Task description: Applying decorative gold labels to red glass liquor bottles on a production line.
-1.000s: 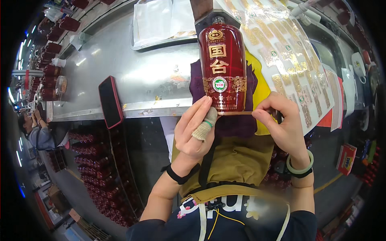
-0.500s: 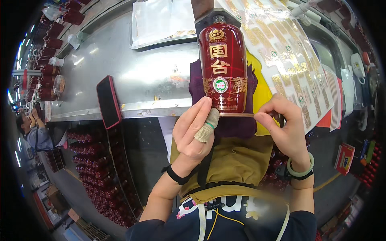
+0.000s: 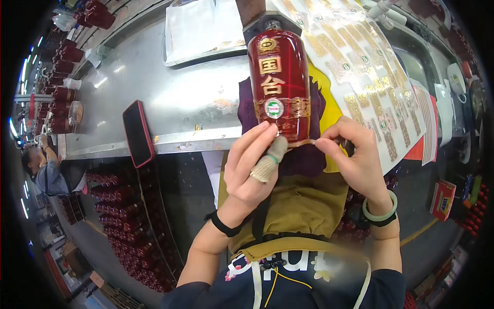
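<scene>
A dark red glass bottle (image 3: 279,56) with gold decoration and a round green-and-white emblem lies on a purple cloth (image 3: 247,103), its neck pointing away. My left hand (image 3: 251,165) grips its lower left end, fingertips on the glass and a knitted finger cover (image 3: 267,167) on one digit. A thin gold strip (image 3: 303,143) runs along the bottle's base edge. Between thumb and forefinger, my right hand (image 3: 355,154) pinches the strip's right end, just off the bottle's lower right corner. Under the bottle, the left hand's hold is partly hidden.
Sheets of gold stickers (image 3: 355,67) cover the right side of the metal table (image 3: 195,92), over a yellow cloth (image 3: 333,113). A phone (image 3: 138,133) lies at the front left edge, and a tray (image 3: 206,56) at the back. Red bottles (image 3: 128,232) crowd the floor. Far left, another person (image 3: 54,167) works.
The bottle has turned slightly, its emblem and lettering shifting left. My right hand has moved left and a little up, and the strip now bends closer along the base.
</scene>
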A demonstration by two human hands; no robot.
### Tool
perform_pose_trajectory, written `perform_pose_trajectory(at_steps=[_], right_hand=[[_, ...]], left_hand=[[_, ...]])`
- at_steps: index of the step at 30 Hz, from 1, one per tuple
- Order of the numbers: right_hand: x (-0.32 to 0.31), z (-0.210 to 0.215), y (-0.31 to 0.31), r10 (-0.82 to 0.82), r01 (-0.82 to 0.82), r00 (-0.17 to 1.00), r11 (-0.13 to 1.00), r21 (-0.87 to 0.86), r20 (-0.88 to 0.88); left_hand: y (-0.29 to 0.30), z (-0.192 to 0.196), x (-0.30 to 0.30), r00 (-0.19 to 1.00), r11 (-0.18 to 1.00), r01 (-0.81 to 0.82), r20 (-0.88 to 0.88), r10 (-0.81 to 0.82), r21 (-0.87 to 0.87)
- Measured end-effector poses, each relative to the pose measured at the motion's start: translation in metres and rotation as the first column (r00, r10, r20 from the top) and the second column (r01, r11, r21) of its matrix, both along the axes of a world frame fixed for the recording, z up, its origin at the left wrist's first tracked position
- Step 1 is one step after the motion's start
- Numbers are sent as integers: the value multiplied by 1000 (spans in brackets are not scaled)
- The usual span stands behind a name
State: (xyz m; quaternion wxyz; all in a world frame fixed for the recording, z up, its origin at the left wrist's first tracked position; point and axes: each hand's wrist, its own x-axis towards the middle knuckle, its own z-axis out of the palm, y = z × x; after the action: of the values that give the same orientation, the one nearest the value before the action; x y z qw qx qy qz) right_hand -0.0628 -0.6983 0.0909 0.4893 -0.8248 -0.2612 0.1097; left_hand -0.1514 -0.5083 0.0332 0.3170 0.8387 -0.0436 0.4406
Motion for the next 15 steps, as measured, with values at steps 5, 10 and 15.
perform_pose_trajectory(at_steps=[5,10,15], right_hand=[[-2,1,1,10,-10,1000,1000,21,-14],[-1,0,-1,15,-15,1000,999,33,-2],[1,-4,-1,-5,5,1000,1000,23,-11]], left_hand=[[4,-7,-2,1000,997,1,13,0,-80],[7,-7,-9,1000,995,-6,-28,9,100],[-2,-1,-8,998,984,-47,-43,55,170]])
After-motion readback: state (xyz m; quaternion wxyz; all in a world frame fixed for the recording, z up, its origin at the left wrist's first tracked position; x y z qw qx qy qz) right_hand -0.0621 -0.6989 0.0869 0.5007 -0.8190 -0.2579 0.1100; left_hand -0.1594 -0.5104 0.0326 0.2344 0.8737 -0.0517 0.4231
